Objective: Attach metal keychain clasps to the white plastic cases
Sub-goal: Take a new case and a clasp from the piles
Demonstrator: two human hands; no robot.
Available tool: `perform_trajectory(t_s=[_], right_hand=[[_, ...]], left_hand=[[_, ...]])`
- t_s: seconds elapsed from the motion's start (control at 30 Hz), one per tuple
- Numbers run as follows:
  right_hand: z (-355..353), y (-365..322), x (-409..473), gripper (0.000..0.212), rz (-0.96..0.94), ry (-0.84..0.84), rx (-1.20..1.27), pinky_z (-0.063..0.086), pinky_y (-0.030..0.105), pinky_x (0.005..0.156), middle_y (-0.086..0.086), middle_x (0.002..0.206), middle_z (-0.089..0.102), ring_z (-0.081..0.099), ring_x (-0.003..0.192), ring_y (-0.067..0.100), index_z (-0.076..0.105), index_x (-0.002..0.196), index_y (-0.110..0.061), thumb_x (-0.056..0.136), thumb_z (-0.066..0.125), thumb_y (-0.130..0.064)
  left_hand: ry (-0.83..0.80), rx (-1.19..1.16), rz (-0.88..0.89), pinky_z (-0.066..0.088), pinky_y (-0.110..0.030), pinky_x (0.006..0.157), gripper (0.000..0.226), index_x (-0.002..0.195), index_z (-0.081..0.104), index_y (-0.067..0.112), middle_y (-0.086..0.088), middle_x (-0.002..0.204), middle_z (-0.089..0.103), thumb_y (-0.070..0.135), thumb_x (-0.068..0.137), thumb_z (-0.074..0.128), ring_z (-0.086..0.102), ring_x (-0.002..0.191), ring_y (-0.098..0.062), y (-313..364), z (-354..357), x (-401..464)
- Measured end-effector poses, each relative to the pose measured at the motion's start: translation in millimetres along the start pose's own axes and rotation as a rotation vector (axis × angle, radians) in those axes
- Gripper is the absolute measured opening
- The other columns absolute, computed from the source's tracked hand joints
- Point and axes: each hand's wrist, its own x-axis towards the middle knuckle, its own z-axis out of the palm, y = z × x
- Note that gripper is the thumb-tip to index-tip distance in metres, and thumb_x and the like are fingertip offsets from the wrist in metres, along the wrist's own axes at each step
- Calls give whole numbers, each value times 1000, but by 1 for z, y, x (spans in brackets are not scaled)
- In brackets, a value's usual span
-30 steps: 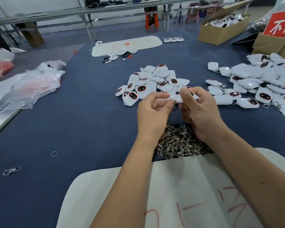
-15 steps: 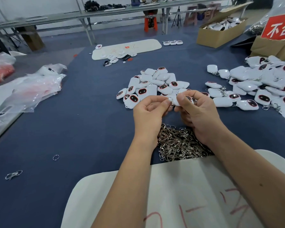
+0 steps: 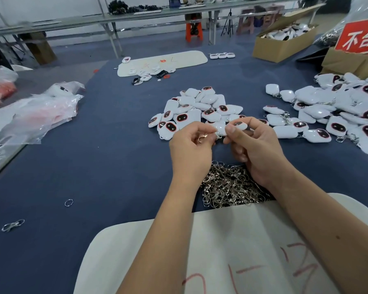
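Right then, your left hand (image 3: 190, 145) pinched a small metal clasp (image 3: 202, 138) between thumb and fingertips, with the clasp just beside the white case (image 3: 232, 127) that your right hand (image 3: 256, 149) gripped, thumb on top and fingers curled beneath it. Both hands were raised above the blue table (image 3: 106, 158), close together; whether the clasp already touched the case could not be told. Directly below your hands lay the tangled heap of clasps (image 3: 229, 185), touching the far edge of a white board (image 3: 232, 251) marked with red strokes. Beyond your hands sat a pile of cases (image 3: 197, 109), and a larger pile with rings attached (image 3: 336, 111) spread to your right. A loose ring (image 3: 68, 202) and a stray clasp (image 3: 12, 225) lay well apart on your left.
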Motion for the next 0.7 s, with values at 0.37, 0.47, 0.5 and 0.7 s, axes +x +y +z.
perform_trajectory(t_s=[0.37,0.47,0.5,0.7], right_hand=[[1,-2,1,19,18,33,81,37,17,45,6,71,67,46,51,8,64,99,-14,85,74,-23],[0,-2,2,19,37,-18,148,39,16,46,4,73,69,48,52,6,65,100,-12,86,71,-22],[0,-2,2,18,45,-33,159,38,15,46,4,73,69,48,52,5,64,100,-11,87,70,-22],[0,-2,2,17,57,-76,139,39,15,45,4,75,72,49,52,4,64,97,-8,91,67,-24]], left_hand=[[47,-95,-51,58,-22,81,12,91,79,15,1,86,79,3,87,79,73,83,-11,-1,9,-3],[50,-290,-148,56,-20,77,14,91,76,12,-8,87,78,-2,86,78,73,82,-12,0,9,-3],[43,-320,-152,55,-18,76,15,91,76,11,-8,85,78,-3,86,78,73,81,-11,1,8,-3],[45,-374,-173,53,-18,70,12,92,76,9,-5,79,74,-3,89,74,69,74,-9,7,9,-4]])
